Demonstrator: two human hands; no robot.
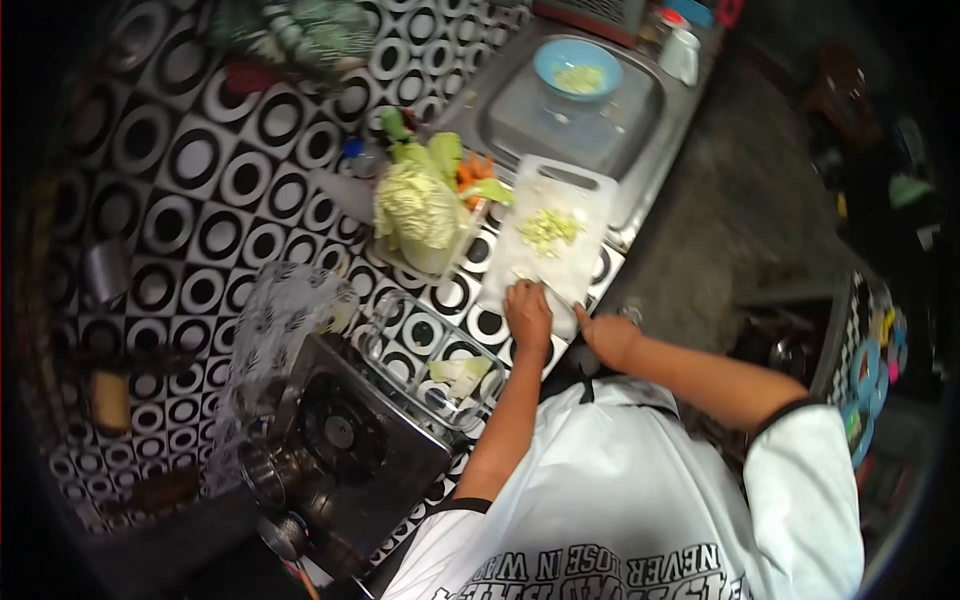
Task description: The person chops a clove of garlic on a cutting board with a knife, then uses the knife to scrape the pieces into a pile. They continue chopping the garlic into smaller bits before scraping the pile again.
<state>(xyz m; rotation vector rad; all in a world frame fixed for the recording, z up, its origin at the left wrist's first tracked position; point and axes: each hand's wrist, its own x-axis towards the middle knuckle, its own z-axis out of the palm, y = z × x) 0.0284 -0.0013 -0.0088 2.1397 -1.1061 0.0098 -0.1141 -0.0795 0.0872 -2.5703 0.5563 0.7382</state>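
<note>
A white cutting board (575, 205) lies on the tiled counter, its handle slot toward the sink. Chopped pale green vegetable (550, 231) is heaped at its middle. My left hand (528, 312) is at the near end of the board, fingers bent and pressed down; what lies under them is too small to name. My right hand (608, 338) is closed round the handle of a knife (559, 298), at the board's near right corner. The blade points up and left toward my left fingertips. Most of the knife handle is hidden in the fist.
Beyond the board, a blue bowl (578, 70) with chopped pieces stands over the steel sink (641, 130). Left are a cabbage (415, 205) and carrots (474, 174) in a container. Nearer sit a glass dish (410, 375) with vegetable pieces and a gas stove (385, 470).
</note>
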